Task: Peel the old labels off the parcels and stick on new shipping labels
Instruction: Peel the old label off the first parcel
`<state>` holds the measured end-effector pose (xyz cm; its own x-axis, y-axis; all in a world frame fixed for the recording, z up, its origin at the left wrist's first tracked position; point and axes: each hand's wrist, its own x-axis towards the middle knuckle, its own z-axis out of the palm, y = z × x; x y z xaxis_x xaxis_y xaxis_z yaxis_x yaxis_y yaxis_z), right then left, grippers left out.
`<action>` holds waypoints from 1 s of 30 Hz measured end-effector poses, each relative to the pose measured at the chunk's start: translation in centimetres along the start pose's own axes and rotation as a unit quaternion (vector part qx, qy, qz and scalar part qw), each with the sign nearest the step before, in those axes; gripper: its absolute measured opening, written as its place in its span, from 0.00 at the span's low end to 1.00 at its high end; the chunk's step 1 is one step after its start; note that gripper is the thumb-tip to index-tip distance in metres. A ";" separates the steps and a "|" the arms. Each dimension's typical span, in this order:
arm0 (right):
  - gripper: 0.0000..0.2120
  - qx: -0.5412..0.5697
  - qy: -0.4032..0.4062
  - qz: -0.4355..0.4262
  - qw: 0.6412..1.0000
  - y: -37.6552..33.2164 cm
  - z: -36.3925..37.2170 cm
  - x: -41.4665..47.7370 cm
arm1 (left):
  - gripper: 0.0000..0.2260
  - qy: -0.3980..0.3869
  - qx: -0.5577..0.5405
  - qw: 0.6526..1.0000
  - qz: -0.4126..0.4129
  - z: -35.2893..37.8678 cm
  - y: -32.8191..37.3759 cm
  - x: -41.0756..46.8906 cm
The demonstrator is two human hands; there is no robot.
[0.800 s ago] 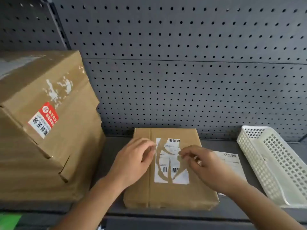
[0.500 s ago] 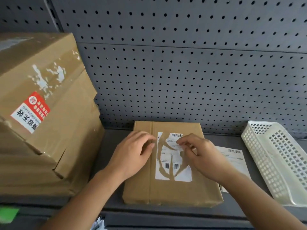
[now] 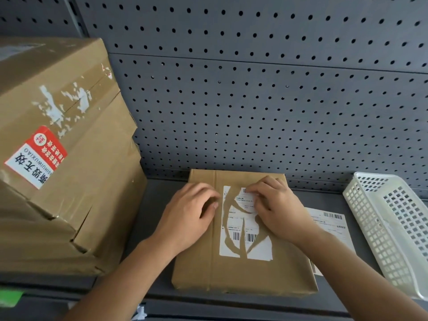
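Observation:
A flat brown parcel [image 3: 243,274] lies on the grey shelf. Its old white label [image 3: 245,239] is torn, with brown strips showing through. My left hand [image 3: 187,218] rests on the parcel's left part, fingers curled down against the paper beside the label. My right hand [image 3: 278,209] is at the label's upper right, fingertips pinching or picking at its top edge near the barcode. A new shipping label sheet [image 3: 333,223] lies flat on the shelf to the right, partly under the parcel and my right forearm.
A stack of big cardboard boxes [image 3: 60,158] with a red-and-white sticker [image 3: 37,156] fills the left side. A white plastic mesh basket [image 3: 393,228] stands at the right. A grey pegboard wall [image 3: 254,100] closes the back of the shelf [image 3: 152,205].
My right hand has moved from the label's middle up to its top edge. My left hand has stayed on the parcel. The camera has shifted slightly.

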<state>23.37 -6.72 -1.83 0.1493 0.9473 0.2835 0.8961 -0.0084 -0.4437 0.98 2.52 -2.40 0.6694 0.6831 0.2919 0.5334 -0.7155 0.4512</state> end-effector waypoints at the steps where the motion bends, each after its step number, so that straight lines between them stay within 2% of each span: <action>1: 0.11 0.002 -0.005 -0.006 1.000 0.0 0.3 0.6 | 0.09 0.001 0.002 1.000 -0.003 0.1 0.0 0.0; 8: 0.11 0.004 -0.040 -0.033 0.999 -1.1 2.4 3.7 | 0.09 -0.001 0.010 1.000 -0.005 0.3 0.0 0.0; 15: 0.11 -0.018 -0.029 -0.031 0.999 -1.5 3.1 4.5 | 0.08 0.000 0.009 1.000 -0.005 0.4 0.0 -0.1; 30: 0.08 0.011 -0.007 -0.015 1.000 -1.2 3.4 4.4 | 0.08 0.006 0.013 1.000 -0.008 0.4 0.0 -0.1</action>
<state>21.51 -1.46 -2.96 0.1157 0.9516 0.2847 0.8904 0.0277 -0.4543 1.14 2.35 -2.76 0.6547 0.6962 0.2943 0.5575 -0.7077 0.4340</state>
